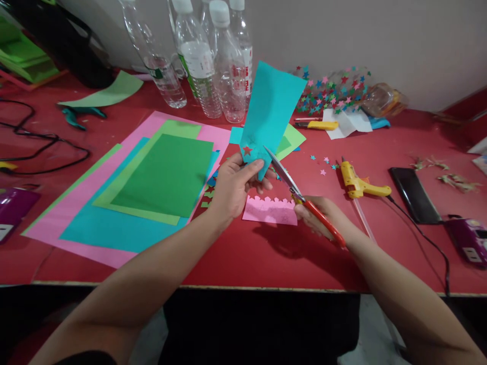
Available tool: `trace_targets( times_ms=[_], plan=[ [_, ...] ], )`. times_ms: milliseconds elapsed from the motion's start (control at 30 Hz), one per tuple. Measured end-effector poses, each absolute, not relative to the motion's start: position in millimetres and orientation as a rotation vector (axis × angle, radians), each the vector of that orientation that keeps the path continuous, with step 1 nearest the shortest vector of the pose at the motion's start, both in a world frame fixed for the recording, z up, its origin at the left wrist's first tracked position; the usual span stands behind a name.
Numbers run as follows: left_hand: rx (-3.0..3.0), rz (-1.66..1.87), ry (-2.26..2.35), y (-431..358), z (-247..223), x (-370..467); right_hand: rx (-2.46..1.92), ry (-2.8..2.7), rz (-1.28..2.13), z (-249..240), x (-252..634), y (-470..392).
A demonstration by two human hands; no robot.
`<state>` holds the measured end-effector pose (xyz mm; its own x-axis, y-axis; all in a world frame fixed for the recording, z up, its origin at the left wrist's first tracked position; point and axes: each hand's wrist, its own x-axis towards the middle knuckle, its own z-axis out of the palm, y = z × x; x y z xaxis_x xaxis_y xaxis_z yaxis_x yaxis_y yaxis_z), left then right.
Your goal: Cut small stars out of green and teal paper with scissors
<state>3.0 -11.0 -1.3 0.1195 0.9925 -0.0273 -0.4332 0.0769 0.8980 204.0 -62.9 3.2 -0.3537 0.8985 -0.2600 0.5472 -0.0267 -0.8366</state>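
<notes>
My left hand (239, 185) pinches the lower end of a turquoise paper strip (272, 106), thumb on top. A star-shaped hole in the strip shows red through it, and faint drawn lines lie beside it. My right hand (317, 213) grips red-handled scissors (291, 182), whose blades point up and left, their tips at the strip's lower right edge. Whether the blades are apart is hard to make out. Below the hands lies a pink paper strip (270, 212) with a notched upper edge. Small green and blue scraps are partly hidden behind my left hand.
Stacked coloured sheets (163, 175) lie left. Plastic bottles (220, 61) stand at the wall beside a clear container of paper stars (335, 88). A yellow cutter (323, 125), a yellow glue gun (359, 180) with its cord, and a black phone (414, 195) are on the right.
</notes>
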Motion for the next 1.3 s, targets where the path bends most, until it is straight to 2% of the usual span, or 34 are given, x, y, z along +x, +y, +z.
trace_targets(
  times_ms=[267, 867, 1200, 1300],
  plan=[
    [0.565, 1.099, 0.695, -9.6, -4.7, 4.3, -1.531, -1.942, 1.244, -10.3, 203.1, -61.1],
    [0.805, 1.124, 0.960, -6.1, -23.0, -2.6, -1.647, -1.967, 1.425, -3.4, 206.4, -51.8],
    [0.987, 1.207, 1.024, -1.7, -19.0, -3.6, -1.610, -1.980, 1.327, -3.2, 203.4, -51.7],
    [1.064, 1.212, 1.033, -1.8, -10.9, -3.0, -1.584, -1.918, 1.399, 3.6, 203.6, -52.7]
  ],
)
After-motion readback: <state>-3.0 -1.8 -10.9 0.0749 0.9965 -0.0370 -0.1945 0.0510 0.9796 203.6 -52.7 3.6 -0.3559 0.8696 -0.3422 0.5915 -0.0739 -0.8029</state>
